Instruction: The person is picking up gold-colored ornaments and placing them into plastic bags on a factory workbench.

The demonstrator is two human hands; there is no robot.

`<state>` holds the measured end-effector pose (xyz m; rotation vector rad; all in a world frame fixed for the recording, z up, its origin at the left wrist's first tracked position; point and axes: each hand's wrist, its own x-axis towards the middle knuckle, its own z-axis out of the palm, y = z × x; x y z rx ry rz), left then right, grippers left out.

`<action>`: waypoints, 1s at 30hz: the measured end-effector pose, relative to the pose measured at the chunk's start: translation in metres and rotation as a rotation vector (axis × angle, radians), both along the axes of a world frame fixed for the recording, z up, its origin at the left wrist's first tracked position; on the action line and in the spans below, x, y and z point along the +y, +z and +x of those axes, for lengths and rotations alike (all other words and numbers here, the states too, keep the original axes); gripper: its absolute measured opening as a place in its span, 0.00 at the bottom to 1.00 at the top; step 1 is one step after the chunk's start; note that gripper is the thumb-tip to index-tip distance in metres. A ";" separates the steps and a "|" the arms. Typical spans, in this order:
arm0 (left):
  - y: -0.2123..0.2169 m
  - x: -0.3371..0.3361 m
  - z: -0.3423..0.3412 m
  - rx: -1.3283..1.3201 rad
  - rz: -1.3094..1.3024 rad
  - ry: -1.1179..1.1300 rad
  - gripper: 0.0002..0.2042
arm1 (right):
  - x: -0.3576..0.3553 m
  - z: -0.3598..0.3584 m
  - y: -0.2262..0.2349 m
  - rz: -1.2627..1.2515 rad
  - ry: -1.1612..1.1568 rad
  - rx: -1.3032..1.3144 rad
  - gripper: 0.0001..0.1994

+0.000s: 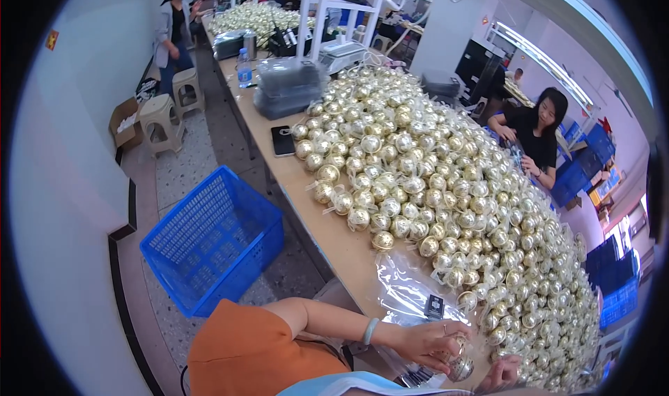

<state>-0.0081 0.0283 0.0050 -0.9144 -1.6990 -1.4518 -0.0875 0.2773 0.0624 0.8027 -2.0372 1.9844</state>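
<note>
At the table's near edge my left hand (435, 344), with a pale bangle on its wrist, has its fingers curled round a shiny gold ball ornament (460, 368). A second gold ball shows between its fingers, partly covered. Just to the right is my right hand (502, 373), low in the picture with its fingers curled; what they hold, if anything, is hidden. A clear plastic bag (404, 291) lies flat beyond my left hand, with a small black card (434, 307) on it. Right beside both hands spreads a large heap of gold ball ornaments (418, 180) with translucent ribbons.
A blue plastic crate (212, 242) stands on the floor left of the table (306, 201). Along the table lie a black phone (283, 141), stacked plastic bags (289, 89) and a water bottle (244, 68). One co-worker (540, 131) works across the heap; another person stands far left near stools (160, 120).
</note>
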 end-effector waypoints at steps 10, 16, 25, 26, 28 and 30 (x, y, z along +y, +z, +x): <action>-0.012 -0.013 0.000 -0.028 0.106 -0.047 0.24 | -0.047 0.050 0.007 -0.183 0.270 -0.450 0.33; -0.012 -0.011 -0.001 0.002 0.107 -0.114 0.26 | -0.049 0.038 0.003 -0.069 0.325 -0.460 0.42; -0.011 -0.014 -0.011 0.167 0.102 -0.049 0.26 | -0.036 0.054 -0.010 0.440 0.067 0.517 0.29; -0.014 -0.010 -0.013 0.220 0.185 -0.068 0.24 | -0.036 0.059 -0.008 0.454 0.044 0.508 0.29; -0.008 -0.008 -0.010 0.204 0.177 -0.117 0.24 | -0.038 0.074 -0.004 0.610 -0.207 0.626 0.22; -0.012 -0.003 -0.001 -0.124 0.183 -0.009 0.21 | -0.055 0.083 0.005 0.552 -0.251 0.412 0.15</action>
